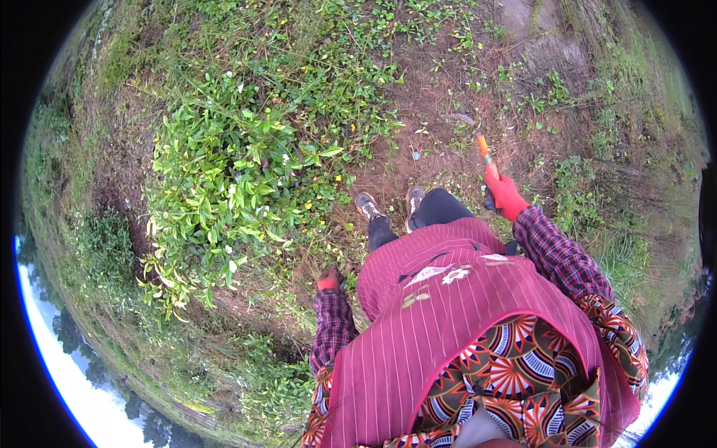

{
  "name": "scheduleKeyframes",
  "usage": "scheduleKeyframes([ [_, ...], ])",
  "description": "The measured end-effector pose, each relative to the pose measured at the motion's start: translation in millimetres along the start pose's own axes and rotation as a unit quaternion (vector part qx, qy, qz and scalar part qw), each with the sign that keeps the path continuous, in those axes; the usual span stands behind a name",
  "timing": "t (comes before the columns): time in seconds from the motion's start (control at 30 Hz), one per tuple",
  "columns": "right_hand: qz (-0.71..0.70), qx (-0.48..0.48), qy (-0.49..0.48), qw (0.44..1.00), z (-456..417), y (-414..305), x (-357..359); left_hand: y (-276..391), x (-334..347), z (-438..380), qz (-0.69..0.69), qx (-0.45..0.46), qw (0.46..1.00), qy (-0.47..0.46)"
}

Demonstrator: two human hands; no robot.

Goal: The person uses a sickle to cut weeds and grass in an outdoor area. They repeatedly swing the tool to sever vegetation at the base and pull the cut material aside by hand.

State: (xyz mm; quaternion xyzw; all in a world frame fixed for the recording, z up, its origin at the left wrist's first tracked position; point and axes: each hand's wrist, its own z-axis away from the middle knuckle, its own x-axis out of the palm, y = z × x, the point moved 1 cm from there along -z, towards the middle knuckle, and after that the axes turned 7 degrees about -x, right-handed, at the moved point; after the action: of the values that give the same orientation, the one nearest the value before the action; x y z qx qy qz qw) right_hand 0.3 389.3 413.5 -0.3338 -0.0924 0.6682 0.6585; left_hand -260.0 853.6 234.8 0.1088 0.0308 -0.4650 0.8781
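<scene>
My right hand (504, 193), in a red work glove with a dark palm, is closed around the orange handle of a sickle (482, 144). The sickle's curved, thin blade points up and to the left, above bare soil with dry stalks. On the left, my left hand (330, 279) wears a similar red and dark glove and hangs low beside my pink striped apron (425, 313). Its fingers look curled, but whether they hold anything is hidden. A leafy green shrub (224, 185) with white flowers grows to the left of my feet.
My shoes (368, 206) stand on reddish soil with scattered weeds. Low creeping plants (358, 84) spread ahead of me. A small bluish bit of litter (415, 155) lies on the ground in front of my feet. More grass and weeds (577, 190) grow at the right.
</scene>
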Motion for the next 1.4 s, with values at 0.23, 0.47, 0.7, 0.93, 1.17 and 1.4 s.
scheduleKeyframes([
  [0.23, 0.159, 0.064, 0.032, 0.985, -44.9, 44.4, -38.1, 56.9, 56.8, -27.8, -0.075, 0.172, 0.981, -0.057],
  [0.47, 0.171, 0.001, 0.012, 0.985, -139.3, 47.7, -22.1, 84.7, 230.5, -8.9, -0.491, 0.261, 0.830, -0.049],
  [0.7, 0.129, -0.046, 0.012, 0.990, -231.6, 72.1, 11.9, 125.3, 475.6, -50.2, -0.783, 0.334, 0.487, -0.194],
  [0.93, 0.101, -0.170, 0.022, 0.980, -304.5, 75.7, 50.3, 279.9, 608.5, -109.0, -0.714, 0.608, 0.344, 0.046],
  [1.17, 0.027, -0.210, -0.005, 0.977, -370.9, 95.3, 81.2, 454.6, 466.8, -164.4, -0.834, 0.336, 0.358, 0.250],
  [1.4, 0.030, -0.249, -0.106, 0.962, -463.9, 104.3, 119.1, 315.2, 554.7, -218.2, -0.661, 0.728, 0.166, -0.069],
])
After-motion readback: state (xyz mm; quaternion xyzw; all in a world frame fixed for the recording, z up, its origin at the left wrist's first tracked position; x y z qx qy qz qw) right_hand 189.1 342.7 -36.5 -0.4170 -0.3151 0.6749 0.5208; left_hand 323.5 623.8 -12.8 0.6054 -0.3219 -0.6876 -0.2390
